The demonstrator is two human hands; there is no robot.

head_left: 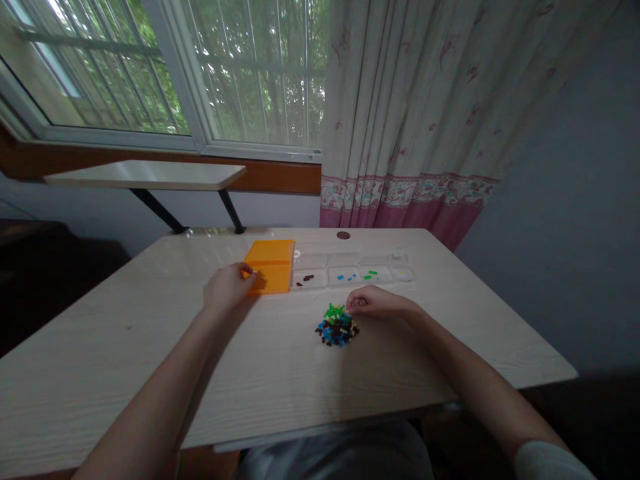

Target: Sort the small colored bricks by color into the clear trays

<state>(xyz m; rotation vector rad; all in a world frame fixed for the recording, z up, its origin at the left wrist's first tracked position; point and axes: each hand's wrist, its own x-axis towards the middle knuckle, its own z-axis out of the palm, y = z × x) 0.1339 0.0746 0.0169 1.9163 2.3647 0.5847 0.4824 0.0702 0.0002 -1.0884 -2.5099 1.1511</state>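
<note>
A heap of small plastic building bricks (337,325) in green, blue, dark brown and pale yellow lies on the table. Just beside its upper right edge is my right hand (377,302), fingers curled together; whatever they may hold is hidden. My left hand (226,285) reaches over the left edge of an orange tray (273,252), its thumb and fingers pinched. A tiny pale spot shows at those fingertips, too small to name. To the right of the orange tray, a clear compartment box (345,260) holds a few brown, blue, green and yellow bricks, sorted by colour.
The pale wooden table (250,373) has a round dark cable hole (343,235) near its back edge. A raised shelf (145,175) on black legs stands at the back left. Behind are a barred window (260,73) and a long curtain (400,113).
</note>
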